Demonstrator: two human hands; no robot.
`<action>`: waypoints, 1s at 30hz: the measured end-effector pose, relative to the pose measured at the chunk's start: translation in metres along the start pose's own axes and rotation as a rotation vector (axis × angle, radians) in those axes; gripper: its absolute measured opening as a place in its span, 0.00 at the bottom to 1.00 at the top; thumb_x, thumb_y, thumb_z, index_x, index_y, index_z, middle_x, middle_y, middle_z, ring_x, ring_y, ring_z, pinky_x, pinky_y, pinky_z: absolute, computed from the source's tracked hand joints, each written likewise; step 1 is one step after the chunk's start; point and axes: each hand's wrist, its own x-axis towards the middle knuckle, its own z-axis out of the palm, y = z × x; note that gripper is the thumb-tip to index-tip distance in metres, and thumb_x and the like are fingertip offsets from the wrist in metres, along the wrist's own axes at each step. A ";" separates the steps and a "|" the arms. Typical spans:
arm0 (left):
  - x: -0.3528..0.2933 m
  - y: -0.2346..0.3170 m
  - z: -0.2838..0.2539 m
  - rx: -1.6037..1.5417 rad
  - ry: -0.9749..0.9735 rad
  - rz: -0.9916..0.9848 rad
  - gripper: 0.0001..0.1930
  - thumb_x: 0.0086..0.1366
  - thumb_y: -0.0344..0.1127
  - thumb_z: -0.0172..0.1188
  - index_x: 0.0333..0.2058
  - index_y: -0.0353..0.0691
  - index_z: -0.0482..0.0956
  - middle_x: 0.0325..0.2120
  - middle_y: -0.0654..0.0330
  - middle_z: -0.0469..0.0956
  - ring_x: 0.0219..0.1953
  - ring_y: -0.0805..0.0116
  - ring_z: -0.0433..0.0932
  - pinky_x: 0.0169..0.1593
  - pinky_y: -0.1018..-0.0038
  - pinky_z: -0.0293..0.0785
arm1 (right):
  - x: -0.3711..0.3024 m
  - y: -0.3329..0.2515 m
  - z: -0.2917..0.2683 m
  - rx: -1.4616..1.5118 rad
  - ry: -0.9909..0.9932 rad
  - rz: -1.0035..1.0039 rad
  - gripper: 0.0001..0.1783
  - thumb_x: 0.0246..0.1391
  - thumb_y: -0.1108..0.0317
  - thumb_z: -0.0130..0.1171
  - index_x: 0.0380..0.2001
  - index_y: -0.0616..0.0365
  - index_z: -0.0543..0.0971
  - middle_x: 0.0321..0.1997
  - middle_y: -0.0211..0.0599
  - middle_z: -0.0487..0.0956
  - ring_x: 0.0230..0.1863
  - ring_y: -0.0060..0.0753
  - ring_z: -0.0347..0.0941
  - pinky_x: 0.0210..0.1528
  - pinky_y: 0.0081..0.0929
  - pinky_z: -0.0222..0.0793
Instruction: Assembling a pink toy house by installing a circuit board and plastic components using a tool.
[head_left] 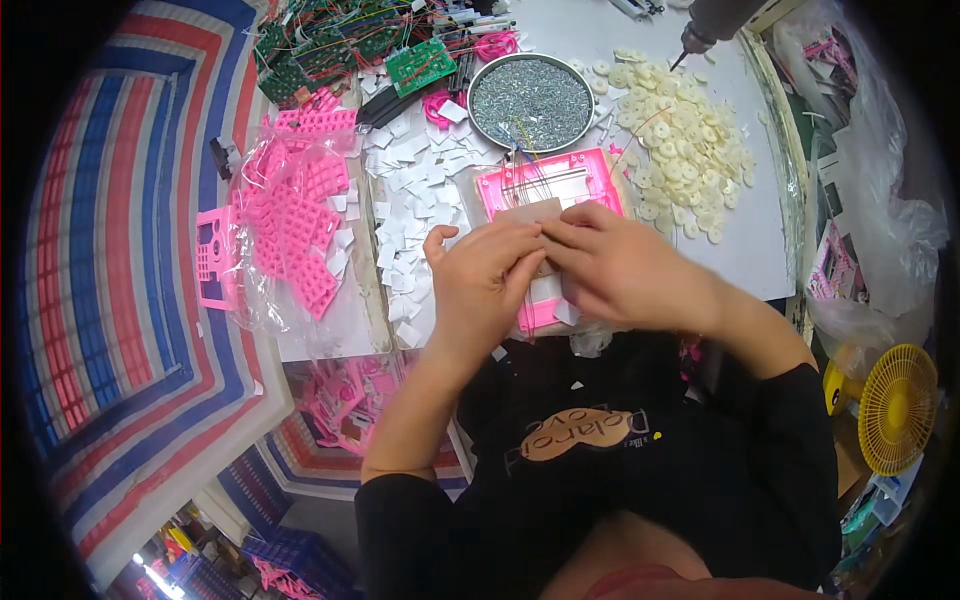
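Observation:
A pink plastic casing lies on the table in front of me, with thin wires and metal strips across its inside. Over it, my left hand and my right hand meet, thumbs and fingertips pinched together. Between them is a pale tan flat piece, its far edge showing beyond the fingers. My left little finger sticks out to the side. The fingers hide most of the piece and the middle of the casing. Thin red wires hang over the casing's near end.
White paper squares spread left of the casing, beside pink keypad sheets in clear plastic. A round tin of small screws stands behind. Cream discs pile up right, under an electric screwdriver. Green circuit boards lie back left; a yellow fan stands right.

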 end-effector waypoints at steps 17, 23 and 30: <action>-0.018 0.006 0.019 0.075 0.133 -0.091 0.04 0.61 0.34 0.68 0.35 0.48 0.87 0.39 0.68 0.86 0.50 0.69 0.81 0.69 0.38 0.34 | 0.074 0.066 -0.100 0.938 0.475 -0.163 0.25 0.58 0.65 0.62 0.57 0.60 0.70 0.37 0.44 0.81 0.33 0.31 0.77 0.33 0.28 0.75; -0.015 0.004 0.020 0.070 0.119 -0.060 0.05 0.60 0.36 0.68 0.36 0.49 0.86 0.39 0.71 0.86 0.49 0.70 0.81 0.69 0.36 0.32 | 0.044 -0.009 -0.015 1.140 0.622 -0.116 0.20 0.60 0.65 0.65 0.50 0.58 0.68 0.23 0.30 0.69 0.20 0.21 0.65 0.23 0.24 0.64; -0.014 0.004 0.018 0.054 0.126 -0.059 0.03 0.61 0.37 0.67 0.34 0.50 0.85 0.39 0.72 0.85 0.48 0.70 0.81 0.69 0.35 0.31 | 0.044 -0.008 0.001 1.224 0.590 -0.076 0.16 0.58 0.70 0.65 0.46 0.58 0.71 0.31 0.29 0.71 0.30 0.19 0.67 0.34 0.22 0.66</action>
